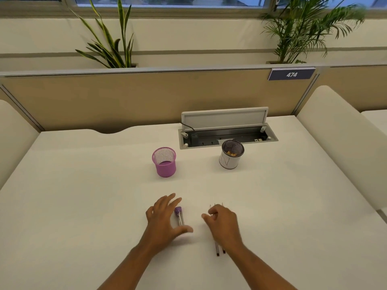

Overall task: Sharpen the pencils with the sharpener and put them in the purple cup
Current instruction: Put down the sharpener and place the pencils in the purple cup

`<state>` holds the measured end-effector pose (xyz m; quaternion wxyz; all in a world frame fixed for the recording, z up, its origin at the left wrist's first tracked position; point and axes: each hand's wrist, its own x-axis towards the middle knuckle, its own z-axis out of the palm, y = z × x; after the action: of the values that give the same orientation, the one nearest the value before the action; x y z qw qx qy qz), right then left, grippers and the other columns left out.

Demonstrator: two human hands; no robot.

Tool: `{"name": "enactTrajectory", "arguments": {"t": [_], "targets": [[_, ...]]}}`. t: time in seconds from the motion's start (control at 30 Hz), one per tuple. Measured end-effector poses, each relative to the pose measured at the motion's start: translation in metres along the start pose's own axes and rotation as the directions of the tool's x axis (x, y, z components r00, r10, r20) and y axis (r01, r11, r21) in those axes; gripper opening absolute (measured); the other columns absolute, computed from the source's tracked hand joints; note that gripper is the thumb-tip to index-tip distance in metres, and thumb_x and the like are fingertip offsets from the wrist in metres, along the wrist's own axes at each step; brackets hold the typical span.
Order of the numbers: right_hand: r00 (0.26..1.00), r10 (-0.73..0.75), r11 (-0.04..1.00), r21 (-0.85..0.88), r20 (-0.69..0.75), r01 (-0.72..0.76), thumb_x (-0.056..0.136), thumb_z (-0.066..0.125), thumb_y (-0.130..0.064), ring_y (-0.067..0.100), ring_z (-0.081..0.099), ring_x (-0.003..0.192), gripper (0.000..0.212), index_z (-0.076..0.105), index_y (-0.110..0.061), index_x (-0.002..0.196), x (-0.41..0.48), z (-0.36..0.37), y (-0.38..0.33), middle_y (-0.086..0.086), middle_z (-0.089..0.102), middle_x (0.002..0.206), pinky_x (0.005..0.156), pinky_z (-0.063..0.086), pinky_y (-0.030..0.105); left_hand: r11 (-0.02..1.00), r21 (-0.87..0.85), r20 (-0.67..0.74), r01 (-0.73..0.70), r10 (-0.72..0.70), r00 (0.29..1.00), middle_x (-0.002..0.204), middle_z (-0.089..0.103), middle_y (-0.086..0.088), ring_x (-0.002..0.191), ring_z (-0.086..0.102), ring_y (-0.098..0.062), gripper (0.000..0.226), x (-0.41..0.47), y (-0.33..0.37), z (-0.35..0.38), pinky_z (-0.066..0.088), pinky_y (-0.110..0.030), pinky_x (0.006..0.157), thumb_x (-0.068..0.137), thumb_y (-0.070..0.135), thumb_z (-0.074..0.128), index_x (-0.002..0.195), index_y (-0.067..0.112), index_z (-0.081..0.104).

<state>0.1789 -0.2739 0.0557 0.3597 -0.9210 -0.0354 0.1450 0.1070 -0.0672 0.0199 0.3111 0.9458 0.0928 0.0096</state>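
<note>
My left hand (pixel 165 218) is over the white table (pixel 83 195), fingers spread apart and holding nothing. The sharpener (pixel 178 215), a small item with a purple cap and a clear body, lies on the table in the gap between the thumb and the forefinger of that hand. I cannot tell whether the hand touches it.

My right hand (pixel 223 223) is over the pencils (pixel 218 249), fingers curled loosely and partly apart. The pencils lie side by side on the table, running away from me. Their near ends project from under the wrist, and their thin far tips show just beyond the knuckles. The middle part of each pencil is hidden under the hand, so I cannot tell whether the hand grips any of them.

The purple cup (pixel 164 162), a mesh container, stands upright on the table beyond my left hand, well apart from it. It holds no pencils that I can see.

A second cup (pixel 231 156), white-walled with a dark mesh rim, stands upright to the right of the purple cup, beyond my right hand. Small yellowish pieces lie inside it.

Behind the white cup, a cable box (pixel 228 136) is recessed in the table with its lid raised.
</note>
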Motion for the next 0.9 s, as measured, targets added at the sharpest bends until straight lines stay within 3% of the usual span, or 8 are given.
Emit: {"name": "enactTrajectory", "arguments": {"t": [0.1,0.2,0.3,0.5,0.63,0.8,0.9], "targets": [[0.995,0.072,0.996,0.053,-0.066,-0.068,0.086,0.077,-0.029,0.009,0.064,0.071,0.014,0.069,-0.018,0.083,0.005,-0.023,0.022,-0.008,0.068,0.071,0.06,0.04,0.013,0.983,-0.17,-0.27,-0.075,0.027,0.962,0.133,0.059,0.018,0.129,0.049,-0.003,0.056,0.0,0.027,0.005,0.039,-0.034,0.109,0.087,0.07,0.065,0.127,0.031,0.066],[0.989,0.13,0.99,0.069,-0.07,-0.125,0.087,0.076,-0.029,0.005,0.062,0.07,0.015,0.066,-0.021,0.082,0.01,-0.035,0.033,-0.008,0.067,0.072,0.057,0.039,0.014,0.976,-0.183,-0.318,-0.12,0.057,0.946,0.109,0.068,0.009,0.099,0.063,-0.008,0.028,0.008,0.065,0.011,0.055,-0.028,0.086,0.094,0.035,0.075,0.118,0.02,0.071],[0.984,0.161,0.985,0.068,-0.076,-0.156,0.086,0.076,-0.033,0.007,0.063,0.073,0.017,0.065,-0.022,0.08,0.014,-0.037,0.038,-0.008,0.068,0.076,0.061,0.043,0.022,0.973,-0.229,-0.21,-0.028,-0.022,0.978,0.094,0.067,0.01,0.081,0.063,-0.007,0.023,0.022,0.093,0.019,0.056,-0.028,0.078,0.093,0.03,0.077,0.113,0.02,0.072],[0.982,0.184,0.982,0.052,-0.05,-0.182,0.087,0.073,-0.032,0.007,0.062,0.074,0.018,0.062,-0.019,0.08,0.014,-0.031,0.041,-0.007,0.068,0.081,0.06,0.044,0.025,0.932,-0.214,0.01,0.292,-0.297,0.955,0.092,0.07,0.004,0.083,0.066,-0.014,0.012,0.038,0.113,0.047,0.059,-0.032,0.076,0.092,0.029,0.075,0.094,0.018,0.071],[0.979,0.195,0.981,0.031,-0.051,-0.194,0.087,0.072,-0.029,0.004,0.058,0.073,0.018,0.059,-0.02,0.079,0.013,-0.026,0.044,-0.008,0.066,0.083,0.057,0.039,0.022,0.917,-0.171,0.052,0.36,-0.357,0.933,0.083,0.068,0.003,0.076,0.065,-0.014,0.014,0.036,0.109,0.061,0.054,-0.032,0.066,0.09,0.026,0.073,0.082,0.017,0.066],[0.979,0.198,0.98,-0.023,-0.048,-0.199,0.087,0.072,-0.029,0.01,0.06,0.074,0.017,0.06,-0.019,0.081,0.014,-0.023,0.048,-0.007,0.065,0.083,0.061,0.043,0.026,0.903,-0.104,0.089,0.416,-0.408,0.909,0.085,0.07,-0.005,0.077,0.07,-0.023,0.024,0.029,0.107,0.074,0.05,-0.031,0.06,0.088,0.032,0.077,0.087,0.01,0.066],[0.983,0.183,0.98,-0.073,-0.034,-0.185,0.084,0.069,-0.024,0.014,0.062,0.071,0.014,0.062,-0.013,0.08,0.013,-0.022,0.048,-0.004,0.066,0.078,0.059,0.045,0.028,0.904,-0.047,0.09,0.424,-0.419,0.904,0.075,0.066,-0.007,0.074,0.073,-0.029,0.024,0.029,0.104,0.08,0.044,-0.028,0.054,0.084,0.029,0.072,0.075,0.01,0.062]]}}
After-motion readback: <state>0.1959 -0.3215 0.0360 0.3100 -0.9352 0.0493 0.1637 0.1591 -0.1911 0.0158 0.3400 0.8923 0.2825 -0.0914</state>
